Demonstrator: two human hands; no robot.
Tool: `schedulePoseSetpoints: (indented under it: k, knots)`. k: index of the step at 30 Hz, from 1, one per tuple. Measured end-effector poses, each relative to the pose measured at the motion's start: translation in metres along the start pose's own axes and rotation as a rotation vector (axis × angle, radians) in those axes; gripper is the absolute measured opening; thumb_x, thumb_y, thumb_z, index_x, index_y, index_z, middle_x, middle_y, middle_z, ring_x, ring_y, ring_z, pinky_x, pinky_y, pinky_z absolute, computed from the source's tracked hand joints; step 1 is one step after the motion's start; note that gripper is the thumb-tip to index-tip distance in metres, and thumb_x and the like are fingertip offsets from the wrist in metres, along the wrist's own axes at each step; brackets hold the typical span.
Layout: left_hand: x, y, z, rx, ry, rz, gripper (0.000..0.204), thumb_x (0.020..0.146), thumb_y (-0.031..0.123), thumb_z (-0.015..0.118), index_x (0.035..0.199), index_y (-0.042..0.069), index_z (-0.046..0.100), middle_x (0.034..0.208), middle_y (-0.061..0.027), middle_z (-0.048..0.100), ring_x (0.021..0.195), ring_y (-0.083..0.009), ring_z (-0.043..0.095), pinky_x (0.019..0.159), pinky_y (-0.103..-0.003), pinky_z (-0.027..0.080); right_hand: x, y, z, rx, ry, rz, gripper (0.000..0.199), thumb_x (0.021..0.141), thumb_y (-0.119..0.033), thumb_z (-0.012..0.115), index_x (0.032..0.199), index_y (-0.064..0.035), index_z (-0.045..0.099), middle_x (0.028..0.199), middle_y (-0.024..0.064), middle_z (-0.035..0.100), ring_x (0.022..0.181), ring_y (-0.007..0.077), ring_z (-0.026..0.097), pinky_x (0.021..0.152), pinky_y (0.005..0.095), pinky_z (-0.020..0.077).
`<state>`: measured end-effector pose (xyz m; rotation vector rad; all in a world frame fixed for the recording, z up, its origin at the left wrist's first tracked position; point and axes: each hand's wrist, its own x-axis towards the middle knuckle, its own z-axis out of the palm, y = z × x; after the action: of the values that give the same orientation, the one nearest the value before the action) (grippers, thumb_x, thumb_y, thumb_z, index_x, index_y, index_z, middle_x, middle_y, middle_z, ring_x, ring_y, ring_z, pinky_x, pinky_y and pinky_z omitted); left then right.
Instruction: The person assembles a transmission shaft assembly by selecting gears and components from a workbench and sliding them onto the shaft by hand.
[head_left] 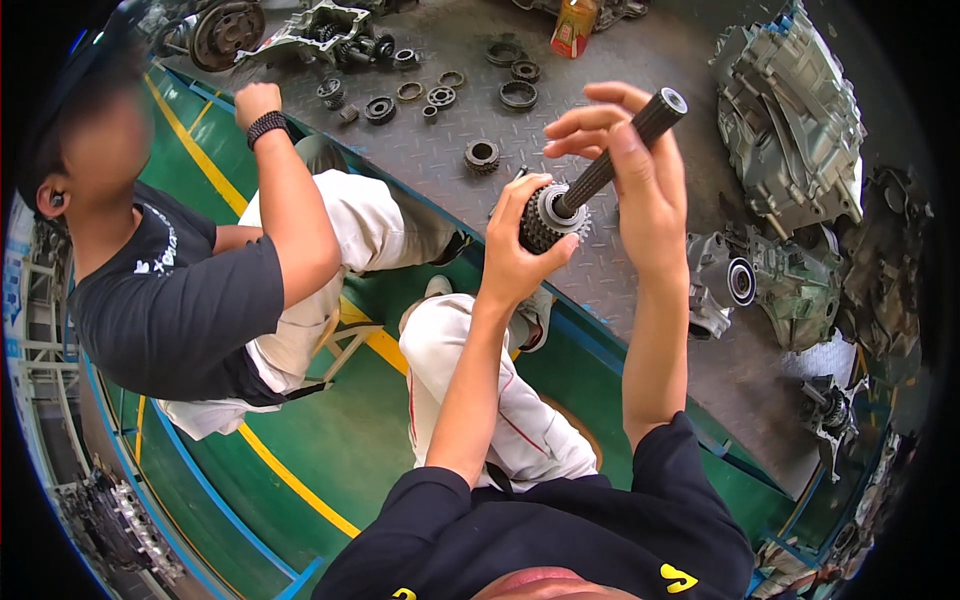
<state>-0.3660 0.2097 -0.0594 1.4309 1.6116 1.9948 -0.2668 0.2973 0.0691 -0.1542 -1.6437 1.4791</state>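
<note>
Two sets of fingers clamp one splined shaft (612, 165): left hand (515, 255) wraps its gear cluster (548, 220), right hand (640, 170) grips mid-shaft. Its long axis slants up-right, free end raised above the checker-plate floor (430, 150) strewn with loose bearings (440, 97).

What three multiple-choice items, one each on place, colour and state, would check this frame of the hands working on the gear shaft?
1. Where is the left hand?
A. on the gear end of the shaft
B. flat on the floor
C. on the grey housing

2. What colour is the floor paint beside the steel plate platform?
A. red
B. green
C. white

3. How is the splined shaft carried?
A. lying on the platform
B. held up in both hands
C. standing in a vice

Answers: 1 A, its fingers wrap the gear cluster. 2 B, the green floor bears yellow lines. 3 B, the right hand grips its upper part, clear of the platform.
</note>
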Motion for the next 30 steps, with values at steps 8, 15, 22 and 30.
schedulePoseSetpoints:
  k: [8, 15, 22, 30]
  knots:
    - [-0.003, 0.013, -0.012, 0.115, 0.065, 0.034, 0.058, 0.079, 0.022, 0.076, 0.131, 0.001, 0.061, 0.131, -0.0163, 0.060, 0.121, -0.0317, 0.059, 0.107, -0.040, 0.045, 0.023, -0.013, 0.030, 0.091, -0.014, -0.033, 0.027, 0.107, -0.030, 0.059, 0.109, -0.0033, 0.055, 0.073, -0.0028, 0.050, 0.061, 0.0039, 0.044, 0.054, 0.0225, 0.0381]
    - [-0.006, 0.021, -0.014, 0.198, 0.109, 0.000, 0.055, 0.080, 0.021, 0.075, 0.129, 0.000, 0.061, 0.134, -0.0153, 0.056, 0.128, -0.0318, 0.051, 0.112, -0.042, 0.038, 0.035, -0.003, 0.043, -0.003, 0.012, -0.051, 0.031, 0.107, -0.035, 0.059, 0.106, -0.0038, 0.053, 0.071, -0.0027, 0.047, 0.059, 0.0048, 0.042, 0.053, 0.0235, 0.0383]
    - [-0.007, 0.024, -0.011, 0.206, 0.113, 0.000, 0.059, 0.077, 0.021, 0.077, 0.130, 0.000, 0.060, 0.133, -0.0156, 0.057, 0.128, -0.0327, 0.052, 0.112, -0.042, 0.039, 0.032, -0.004, 0.041, 0.035, 0.028, -0.051, 0.031, 0.107, -0.035, 0.059, 0.103, -0.0050, 0.052, 0.072, -0.0027, 0.048, 0.059, 0.0045, 0.042, 0.052, 0.0227, 0.0381]
    - [-0.009, 0.030, -0.004, 0.222, 0.156, 0.015, 0.061, 0.076, 0.017, 0.080, 0.130, 0.000, 0.060, 0.130, -0.0163, 0.061, 0.123, -0.0327, 0.055, 0.110, -0.043, 0.042, 0.030, -0.003, 0.039, 0.044, 0.023, -0.060, 0.033, 0.104, -0.037, 0.063, 0.101, -0.0054, 0.054, 0.070, -0.0040, 0.051, 0.060, 0.0037, 0.045, 0.053, 0.0227, 0.0383]
